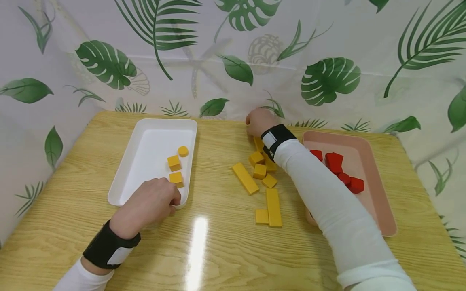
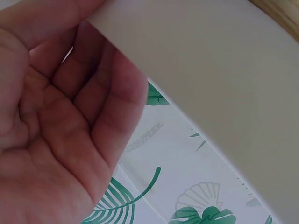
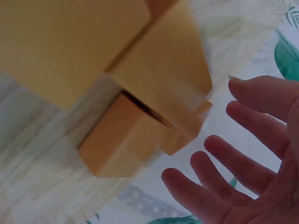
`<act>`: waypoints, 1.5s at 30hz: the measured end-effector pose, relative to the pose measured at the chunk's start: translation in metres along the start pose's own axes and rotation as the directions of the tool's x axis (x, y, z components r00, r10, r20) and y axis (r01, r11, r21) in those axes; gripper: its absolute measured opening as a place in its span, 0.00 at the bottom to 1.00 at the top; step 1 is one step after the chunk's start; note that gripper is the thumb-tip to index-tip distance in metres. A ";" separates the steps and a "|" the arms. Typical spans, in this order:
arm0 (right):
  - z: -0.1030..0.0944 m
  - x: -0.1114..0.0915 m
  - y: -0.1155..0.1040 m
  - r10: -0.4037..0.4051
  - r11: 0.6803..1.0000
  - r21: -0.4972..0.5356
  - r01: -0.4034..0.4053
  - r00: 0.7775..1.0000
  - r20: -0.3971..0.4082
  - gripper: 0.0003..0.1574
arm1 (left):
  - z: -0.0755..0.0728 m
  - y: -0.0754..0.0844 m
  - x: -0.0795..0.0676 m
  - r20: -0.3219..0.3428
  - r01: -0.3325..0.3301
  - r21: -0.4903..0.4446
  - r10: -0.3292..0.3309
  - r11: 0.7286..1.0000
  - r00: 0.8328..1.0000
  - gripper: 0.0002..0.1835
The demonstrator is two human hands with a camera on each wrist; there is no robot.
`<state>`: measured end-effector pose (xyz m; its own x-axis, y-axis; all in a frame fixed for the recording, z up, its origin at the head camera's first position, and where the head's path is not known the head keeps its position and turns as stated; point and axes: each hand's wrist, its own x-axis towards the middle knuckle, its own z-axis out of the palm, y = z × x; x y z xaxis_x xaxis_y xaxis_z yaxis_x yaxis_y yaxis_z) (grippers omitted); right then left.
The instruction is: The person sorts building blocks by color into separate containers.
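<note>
Pinching the white tray (image 1: 149,153) with my left grip (image 1: 150,202), right grip (image 1: 260,122) spread wide, empty, I might scatter the yellow blocks (image 1: 260,171) through a careless brush.

The left grip (image 1: 148,202) curls; the right grip's (image 1: 261,122) fingers (image 3: 240,161) stand apart.

A cluster of blocks (image 1: 260,171) lies on the counter (image 1: 233,258). Left of the cluster, a tray (image 1: 149,149) holds other blocks (image 1: 174,163); right of it, a second tray (image 1: 378,202) holds more blocks (image 1: 334,163). Behind the cluster is a backdrop (image 1: 233,40).
</note>
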<state>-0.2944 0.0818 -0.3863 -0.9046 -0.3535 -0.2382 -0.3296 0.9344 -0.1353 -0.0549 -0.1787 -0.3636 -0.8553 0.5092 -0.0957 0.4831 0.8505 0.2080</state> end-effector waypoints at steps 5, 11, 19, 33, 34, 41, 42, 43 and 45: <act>0.005 -0.002 -0.002 0.047 0.999 -0.018 -0.047 0.999 0.010 0.11 | 0.000 0.000 -0.001 -0.006 -0.001 -0.009 0.001 1.000 1.000 0.18; 0.009 0.002 -0.005 0.059 0.997 -0.054 -0.058 0.998 0.021 0.09 | 0.000 -0.001 -0.002 -0.009 0.000 -0.005 0.000 1.000 1.000 0.17; -0.001 0.002 -0.030 -0.115 0.990 -0.088 0.111 0.993 -0.038 0.09 | -0.001 -0.002 -0.004 -0.014 0.000 -0.003 0.000 1.000 1.000 0.17; -0.019 -0.042 -0.136 -0.503 0.852 -0.208 0.480 0.861 -0.073 0.12 | 0.001 -0.003 -0.002 -0.016 -0.005 0.004 0.005 1.000 1.000 0.18; -0.017 -0.045 -0.142 -0.517 0.843 -0.216 0.492 0.853 -0.073 0.12 | 0.001 -0.003 -0.002 -0.020 -0.008 0.006 0.008 1.000 1.000 0.18; -0.001 -0.056 -0.172 -0.563 0.808 -0.226 0.545 0.826 -0.020 0.08 | 0.000 -0.002 -0.001 -0.028 -0.014 0.009 0.014 1.000 1.000 0.18; 0.002 -0.056 -0.175 -0.564 0.806 -0.224 0.548 0.826 -0.010 0.08 | 0.000 -0.002 -0.001 -0.028 -0.013 0.009 0.013 1.000 1.000 0.18; 0.005 -0.057 -0.177 -0.563 0.805 -0.228 0.548 0.826 -0.002 0.08 | 0.001 -0.002 -0.001 -0.027 -0.012 0.006 0.012 1.000 1.000 0.18; 0.011 -0.058 -0.181 -0.555 0.811 -0.216 0.544 0.832 0.014 0.07 | 0.001 -0.002 0.000 -0.034 -0.016 0.002 0.016 1.000 0.999 0.18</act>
<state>-0.1796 -0.0672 -0.3585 -0.5659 -0.8131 -0.1363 -0.8179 0.5745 -0.0312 -0.0553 -0.1802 -0.3646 -0.8531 0.5183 -0.0595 0.4973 0.8425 0.2071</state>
